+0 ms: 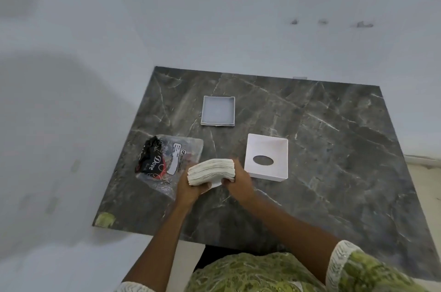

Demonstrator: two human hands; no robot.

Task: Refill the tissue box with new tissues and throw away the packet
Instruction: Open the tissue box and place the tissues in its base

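Observation:
A thick stack of white tissues (211, 171) is held just above the dark marble table (322, 148), gripped at its left end by my left hand (188, 188) and at its right end by my right hand (239, 183). Right of the stack lies the white tissue box cover (267, 146), turned open side up, with its oval slot showing the table through it. The shallow white box base (218, 110) sits farther back, open and with nothing in it. The clear plastic packet (170, 160) with black and red print lies flat, left of the stack.
The table stands against a pale wall on a pale floor. A piece of greenish tape (105, 219) marks its front left corner. My green patterned clothing fills the bottom of the view.

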